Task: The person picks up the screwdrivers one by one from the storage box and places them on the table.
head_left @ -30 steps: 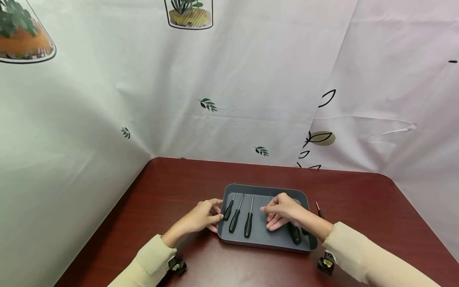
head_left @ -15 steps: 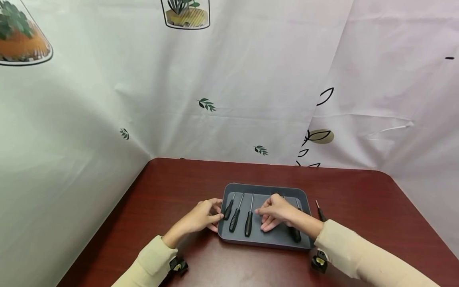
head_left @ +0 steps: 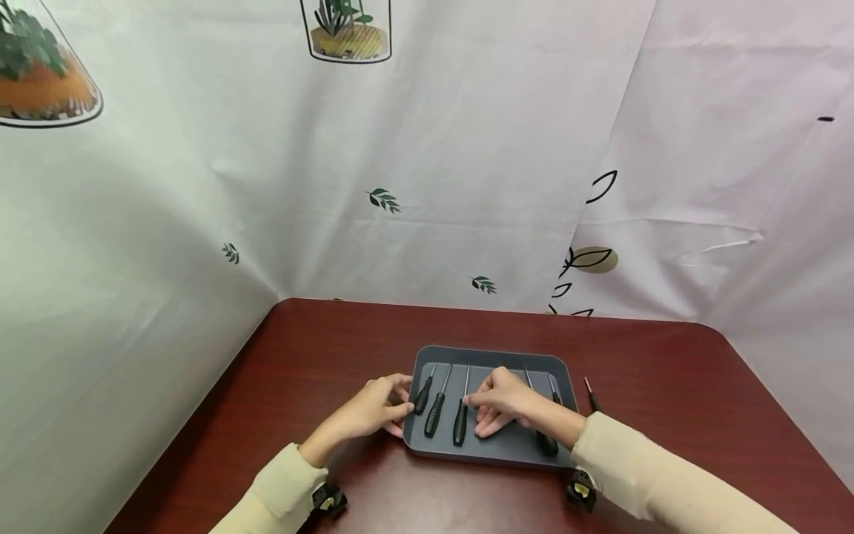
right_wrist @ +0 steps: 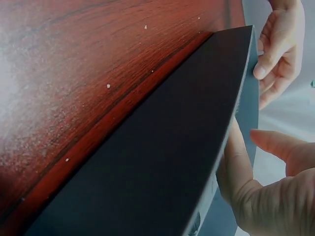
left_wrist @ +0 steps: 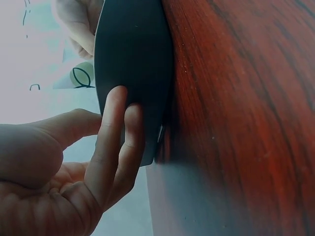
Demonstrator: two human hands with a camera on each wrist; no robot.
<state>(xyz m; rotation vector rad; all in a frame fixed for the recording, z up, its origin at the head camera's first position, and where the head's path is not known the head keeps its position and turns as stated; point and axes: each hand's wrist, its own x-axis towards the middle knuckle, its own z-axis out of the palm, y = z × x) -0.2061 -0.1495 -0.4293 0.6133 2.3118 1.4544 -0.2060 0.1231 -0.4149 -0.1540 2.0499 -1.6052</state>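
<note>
A grey tray (head_left: 494, 460) lies on the table with several black-handled screwdrivers in it. My left hand (head_left: 380, 404) holds the tray's left side, its thumb over the rim and fingers (left_wrist: 115, 108) against the outer wall. Over the tray's middle, my right hand (head_left: 503, 404) reaches down, fingertips beside the handle of the third screwdriver from the left (head_left: 460, 423). Its thumb and fingers look apart in the right wrist view, where the tray wall (right_wrist: 162, 137) hides part of the fingers. Left of that screwdriver lie a ribbed-handled one (head_left: 434, 415) and a shorter one (head_left: 423, 397).
Right of my right hand, a thick-handled screwdriver (head_left: 547, 443) and another one (head_left: 555, 395) are partly covered by the forearm. One more screwdriver (head_left: 592, 399) lies on the table (head_left: 667, 400) outside the tray's right side. A white printed cloth (head_left: 434, 148) hangs behind.
My right hand has shifted left across the tray to the third screwdriver, uncovering more of the screwdrivers on the right. My left hand stays at the tray's left side.
</note>
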